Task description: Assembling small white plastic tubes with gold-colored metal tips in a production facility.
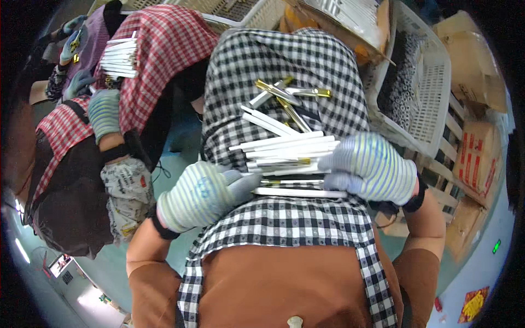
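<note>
My left hand [199,195], in a striped knit glove, is closed at the left end of a slim silver-and-gold rod [292,182]. At the rod's other end, my right hand [374,168], gloved alike, has its fingers curled together. The fingertips partly hide both rod ends. Just below the rod, a white tube [301,193] lies across my lap. Above it is a loose pile of white tubes [284,143], which the right hand's fingers also touch. Farther up on my black-and-white checked apron [273,60] lie several silver pieces with gold ends [295,112].
A white plastic crate [437,104] of small metal parts stands at right, beside cardboard boxes [473,60] on a wooden pallet [451,117]. At left sits a co-worker with a red checked apron [169,33] and white tubes [119,57] on the lap. More crates [235,11] stand ahead.
</note>
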Action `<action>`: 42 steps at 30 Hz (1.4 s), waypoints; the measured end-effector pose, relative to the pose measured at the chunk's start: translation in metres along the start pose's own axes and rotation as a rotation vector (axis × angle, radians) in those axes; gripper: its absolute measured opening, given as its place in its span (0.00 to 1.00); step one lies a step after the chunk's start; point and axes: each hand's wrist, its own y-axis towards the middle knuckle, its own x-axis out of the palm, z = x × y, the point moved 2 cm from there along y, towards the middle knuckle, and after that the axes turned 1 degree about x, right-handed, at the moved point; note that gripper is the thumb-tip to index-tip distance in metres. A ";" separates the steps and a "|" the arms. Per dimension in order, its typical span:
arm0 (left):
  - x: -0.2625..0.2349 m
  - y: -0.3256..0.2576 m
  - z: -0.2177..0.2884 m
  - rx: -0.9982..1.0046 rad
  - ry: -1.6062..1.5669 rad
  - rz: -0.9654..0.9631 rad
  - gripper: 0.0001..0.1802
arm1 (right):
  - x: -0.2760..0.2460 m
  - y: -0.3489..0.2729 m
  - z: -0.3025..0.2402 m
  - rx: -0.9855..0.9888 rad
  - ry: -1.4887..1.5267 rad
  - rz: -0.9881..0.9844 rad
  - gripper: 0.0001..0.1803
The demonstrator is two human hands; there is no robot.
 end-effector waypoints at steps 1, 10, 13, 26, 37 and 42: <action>0.002 -0.007 -0.002 -0.014 -0.076 -0.070 0.21 | 0.001 0.003 0.001 -0.061 -0.121 0.145 0.12; 0.028 -0.006 0.000 -0.074 -0.454 -0.143 0.22 | 0.053 0.028 0.008 -0.450 -0.525 0.285 0.17; 0.040 -0.001 -0.001 -0.054 -0.455 -0.125 0.21 | 0.058 0.034 0.011 -0.421 -0.525 0.269 0.16; 0.038 0.004 0.007 0.187 0.160 0.004 0.11 | 0.028 0.039 -0.011 -0.477 -0.413 0.404 0.11; -0.010 0.030 -0.015 0.051 -0.333 0.293 0.27 | 0.014 0.050 -0.020 -0.350 -0.379 0.208 0.06; -0.013 0.038 -0.023 0.137 -0.367 0.200 0.26 | 0.009 0.065 -0.032 -0.262 -0.271 0.156 0.08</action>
